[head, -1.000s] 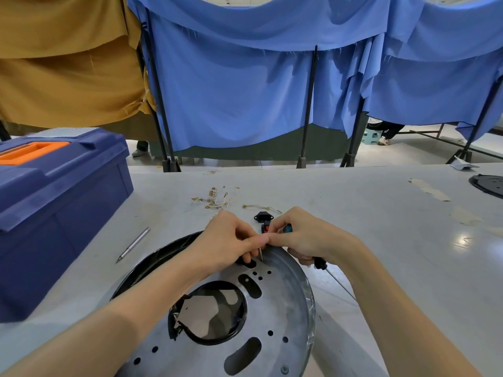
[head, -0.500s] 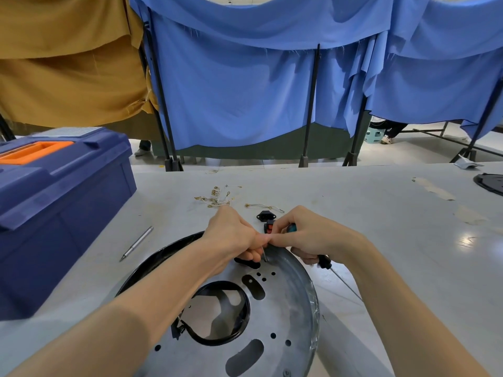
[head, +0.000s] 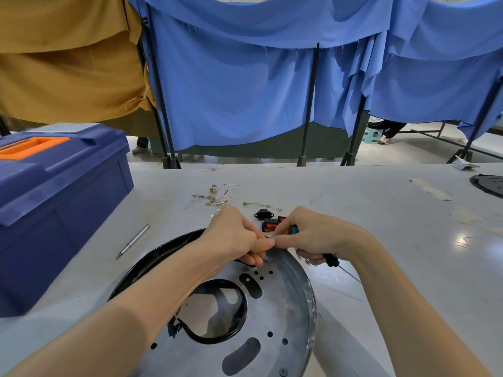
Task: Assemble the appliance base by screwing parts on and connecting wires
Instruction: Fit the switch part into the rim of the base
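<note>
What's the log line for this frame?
site: base plate far rim | left hand: curled, touching right hand, contents hidden | right hand: grips screwdriver | red switches: loose, behind hands

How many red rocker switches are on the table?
2: one red rocker switch between the left hand and right hand, the other just behind it. More may be hidden.

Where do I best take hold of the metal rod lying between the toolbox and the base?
Pinch the rod at mid-shaft, coming straight down from above. It lies flat on the table, thin and straight, pointed end toward you, so close across its length. The toolbox and base flank it, but it touches neither.
</note>
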Demonstrator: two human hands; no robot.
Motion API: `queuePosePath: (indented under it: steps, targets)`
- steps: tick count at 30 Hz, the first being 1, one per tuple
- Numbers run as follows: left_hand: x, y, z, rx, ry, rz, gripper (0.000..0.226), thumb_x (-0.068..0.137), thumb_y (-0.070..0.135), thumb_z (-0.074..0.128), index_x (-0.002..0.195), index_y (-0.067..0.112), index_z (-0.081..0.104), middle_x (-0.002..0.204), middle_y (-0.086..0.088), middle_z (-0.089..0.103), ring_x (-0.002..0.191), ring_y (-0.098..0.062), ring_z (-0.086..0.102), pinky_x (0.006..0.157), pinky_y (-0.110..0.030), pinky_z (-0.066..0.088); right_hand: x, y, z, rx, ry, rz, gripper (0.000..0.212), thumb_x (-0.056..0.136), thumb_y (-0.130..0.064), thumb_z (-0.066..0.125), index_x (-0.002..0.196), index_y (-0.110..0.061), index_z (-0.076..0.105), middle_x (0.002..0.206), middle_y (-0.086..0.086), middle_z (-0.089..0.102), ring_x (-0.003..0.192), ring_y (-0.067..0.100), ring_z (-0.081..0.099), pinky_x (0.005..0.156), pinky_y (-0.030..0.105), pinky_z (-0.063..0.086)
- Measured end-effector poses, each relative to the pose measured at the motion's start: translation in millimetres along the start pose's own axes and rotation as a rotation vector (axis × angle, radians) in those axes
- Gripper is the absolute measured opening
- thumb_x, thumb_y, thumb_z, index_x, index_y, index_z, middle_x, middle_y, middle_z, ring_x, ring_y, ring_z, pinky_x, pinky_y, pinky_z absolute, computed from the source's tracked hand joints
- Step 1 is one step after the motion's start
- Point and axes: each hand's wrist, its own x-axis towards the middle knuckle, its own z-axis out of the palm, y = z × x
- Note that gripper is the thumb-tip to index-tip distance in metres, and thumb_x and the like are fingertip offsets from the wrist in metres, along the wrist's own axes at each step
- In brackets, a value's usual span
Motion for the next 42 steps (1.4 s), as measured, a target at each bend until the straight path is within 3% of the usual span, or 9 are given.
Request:
queuePosePath:
  steps: [5, 9, 12, 16, 19, 26, 34, 38, 42]
  targets:
    - [-5.8, -5.6, -9.2, 0.041, 0.036, -0.001, 0.009, 0.081, 0.005, 0.077, 0.074, 0.0, 0.074, 0.062, -0.014, 0.071, 0.05, -0.016, 0.066, 0.05, -0.018, 0.05, 2.8, -4.8, 6.1, -0.105, 0.008, 0.004, 0.014, 0.086, -0.005, 0.061, 0.079, 0.007, 0.061, 0.053, 0.007, 0.034, 0.04, 0.022, 0.026, 0.042, 0.024, 0.027]
    - [-5.0, -2.6, -5.9, 0.108, 0.077, 0.056, 0.012, 0.08, 0.005, 0.078, 0.069, 0.002, 0.073, 0.058, -0.012, 0.07, 0.05, -0.018, 0.067, 0.052, -0.022, 0.053, 4.8, -8.8, 10.0, -0.175, 0.028, -0.032, 0.017, 0.084, -0.007, 0.057, 0.08, 0.009, 0.061, 0.055, 0.011, 0.037, 0.042, 0.025, 0.031, 0.044, 0.03, 0.032]
    - [-3.5, 1.3, -3.2, 0.205, 0.109, 0.099, 0.021, 0.078, 0.005, 0.078, 0.059, 0.01, 0.071, 0.053, -0.008, 0.068, 0.048, -0.018, 0.067, 0.05, -0.023, 0.054, 4.5, -8.9, 10.4, -0.182, 0.038, -0.036, 0.019, 0.084, -0.007, 0.056, 0.081, 0.012, 0.059, 0.052, 0.008, 0.033, 0.038, 0.022, 0.029, 0.041, 0.025, 0.029]
    - [-3.5, 2.4, -2.2, 0.334, 0.124, 0.144, 0.024, 0.078, 0.006, 0.077, 0.056, 0.014, 0.069, 0.054, -0.007, 0.069, 0.05, -0.018, 0.069, 0.06, -0.031, 0.061, 4.2, -8.4, 9.9, -0.171, 0.038, -0.025, 0.019, 0.085, -0.009, 0.058, 0.084, 0.01, 0.061, 0.051, 0.008, 0.034, 0.037, 0.021, 0.03, 0.041, 0.024, 0.03]
    - [-3.4, 5.5, -2.5, 0.425, 0.125, 0.178, 0.026, 0.08, 0.009, 0.075, 0.056, 0.015, 0.069, 0.055, -0.006, 0.069, 0.05, -0.016, 0.069, 0.061, -0.028, 0.06, 4.3, -8.2, 10.0, -0.157, 0.032, -0.022, 0.021, 0.087, -0.01, 0.059, 0.087, 0.01, 0.063, 0.053, 0.008, 0.035, 0.038, 0.021, 0.03, 0.041, 0.025, 0.031]
    - [-6.2, 12.5, 8.2, 0.726, 0.138, 0.338, 0.011, 0.076, 0.006, 0.065, 0.078, 0.01, 0.076, 0.073, -0.008, 0.068, 0.074, -0.027, 0.065, 0.07, -0.04, 0.057, 3.1, -9.8, 11.3, -0.142, 0.035, -0.014, 0.024, 0.087, -0.014, 0.062, 0.08, 0.009, 0.061, 0.051, 0.007, 0.035, 0.041, 0.024, 0.03, 0.046, 0.029, 0.033]
    - [-1.6, 10.1, -1.3, 0.64, 0.072, 0.357, 0.014, 0.079, 0.002, 0.069, 0.07, 0.012, 0.076, 0.051, 0.008, 0.058, 0.053, -0.01, 0.057, 0.062, -0.033, 0.057, 1.3, -10.9, 11.6, -0.097, 0.017, -0.017, 0.023, 0.086, -0.008, 0.06, 0.078, 0.013, 0.057, 0.058, 0.011, 0.034, 0.044, 0.023, 0.027, 0.042, 0.025, 0.03]
    - [0.0, 5.4, -1.5, 0.52, 0.033, 0.332, 0.033, 0.079, -0.001, 0.07, 0.056, 0.023, 0.066, 0.052, 0.0, 0.063, 0.044, -0.017, 0.062, 0.046, -0.02, 0.052, 0.3, -11.5, 11.3, -0.07, 0.01, -0.01, 0.021, 0.086, -0.005, 0.059, 0.078, 0.014, 0.057, 0.057, 0.009, 0.032, 0.043, 0.021, 0.025, 0.041, 0.022, 0.029]
    - [4.5, -6.5, -10.6, 0.528, 0.097, 0.308, 0.032, 0.08, 0.006, 0.074, 0.057, 0.025, 0.066, 0.055, -0.004, 0.067, 0.044, -0.013, 0.062, 0.049, -0.021, 0.052, -0.9, -10.5, 10.1, -0.038, -0.002, -0.006, 0.023, 0.087, -0.006, 0.06, 0.068, 0.005, 0.054, 0.054, 0.008, 0.029, 0.04, 0.021, 0.024, 0.041, 0.022, 0.026]
